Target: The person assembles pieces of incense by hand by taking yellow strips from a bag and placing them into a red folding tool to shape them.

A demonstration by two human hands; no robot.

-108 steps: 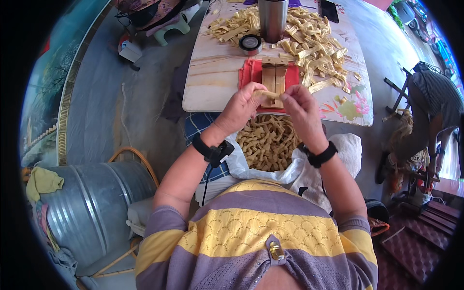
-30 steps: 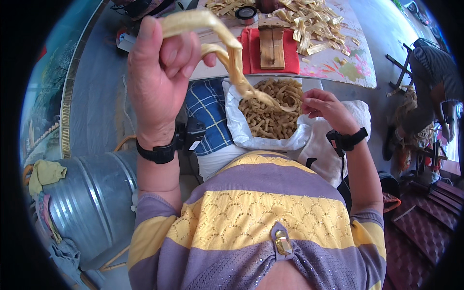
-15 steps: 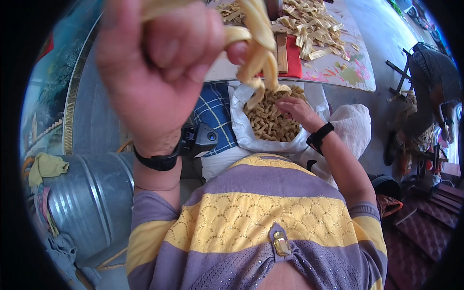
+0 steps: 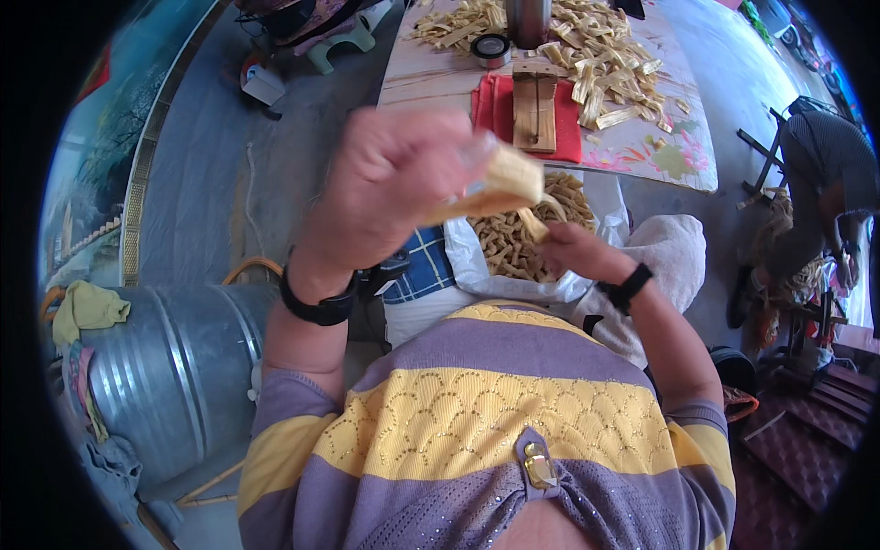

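My left hand point(image 4: 390, 188), raised and slightly blurred, is closed around a pale yellow flat strip point(image 4: 509, 179) that looks like dried plant fibre. The strip bends over in a loop toward my right hand. My right hand point(image 4: 582, 252) pinches a narrow end of the pale material, just above a white plastic bag point(image 4: 466, 266). Many short tan twisted pieces point(image 4: 518, 243) fill that bag in front of my lap. Whether both hands hold the very same strip is hard to make out.
Beyond the bag, a flowered table point(image 4: 632, 151) bears piled pale strips point(image 4: 605, 73), a grooved wooden block point(image 4: 535, 110) on red cloth point(image 4: 568, 119), a round tin point(image 4: 490, 50) and a metal cylinder point(image 4: 528, 23). A metal drum point(image 4: 174, 376) stands left. A person point(image 4: 820, 174) bends over at right.
My left hand has moved down and away from the camera, toward the bag, with the strip. My right hand has lifted slightly from the pieces and now pinches an end of strip.
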